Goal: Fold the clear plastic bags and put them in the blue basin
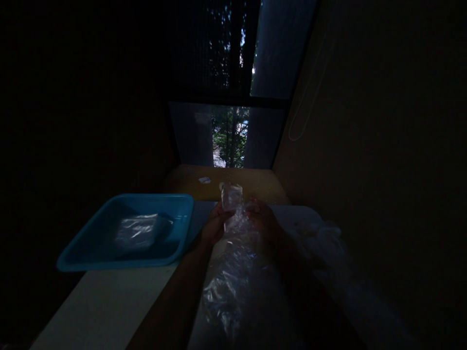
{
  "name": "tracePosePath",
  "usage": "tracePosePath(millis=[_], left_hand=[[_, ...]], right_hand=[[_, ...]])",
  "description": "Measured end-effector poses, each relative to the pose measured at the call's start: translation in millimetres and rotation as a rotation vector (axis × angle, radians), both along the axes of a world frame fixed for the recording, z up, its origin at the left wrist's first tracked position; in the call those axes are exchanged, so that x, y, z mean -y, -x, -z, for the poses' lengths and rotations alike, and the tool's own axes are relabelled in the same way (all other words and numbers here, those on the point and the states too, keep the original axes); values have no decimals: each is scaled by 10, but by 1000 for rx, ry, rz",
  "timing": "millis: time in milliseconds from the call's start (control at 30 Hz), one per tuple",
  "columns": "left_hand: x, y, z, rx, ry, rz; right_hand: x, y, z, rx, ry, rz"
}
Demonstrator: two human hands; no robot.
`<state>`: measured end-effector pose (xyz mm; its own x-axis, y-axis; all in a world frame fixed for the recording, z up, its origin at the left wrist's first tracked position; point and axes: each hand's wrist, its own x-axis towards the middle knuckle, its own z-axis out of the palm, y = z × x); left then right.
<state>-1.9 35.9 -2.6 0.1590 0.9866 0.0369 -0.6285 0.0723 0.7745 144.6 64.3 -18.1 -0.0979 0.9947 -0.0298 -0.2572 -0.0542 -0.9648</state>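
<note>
A crumpled clear plastic bag stretches along the middle of the white table, its far end bunched up between my hands. My left hand is closed on the bag's left side. On the opposite side my right hand grips the same plastic, though its fingers are dim. Above the hands stands a flat, shiny end of clear plastic; whether something lies inside it I cannot tell. Left of my hands is a blue plastic tray with a clear plastic-wrapped packet in it.
More crumpled clear plastic lies at the table's right side. A small white scrap rests on the yellowish sill beyond the white table. Behind is a window, with a hanging cord loop to its right. The room is very dark.
</note>
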Motion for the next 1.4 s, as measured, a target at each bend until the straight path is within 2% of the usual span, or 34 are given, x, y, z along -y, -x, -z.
tracePosePath(millis=[133, 267, 467, 600, 800, 1033, 1233, 1400], left_hand=[[-44, 3, -4, 55, 64, -92], [-54, 2, 1, 53, 56, -137], [-30, -8, 52, -73, 0, -63], [-48, 3, 74, -43, -12, -44], [-97, 15, 54, 37, 41, -150], [-62, 4, 53, 12, 42, -135], [-64, 1, 44, 7, 30, -97], [-101, 23, 48, 13, 92, -189]], right_hand=[[38, -23, -52, 48, -16, -43], [78, -7, -98, 64, -8, -84], [87, 32, -81, 191, -91, -89], [56, 20, -41, 197, -133, -34], [48, 11, -40, 215, -138, 29], [103, 28, -105, 200, -139, 2], [69, 38, -74, 247, -179, -29], [35, 14, -32, 230, -163, -23]])
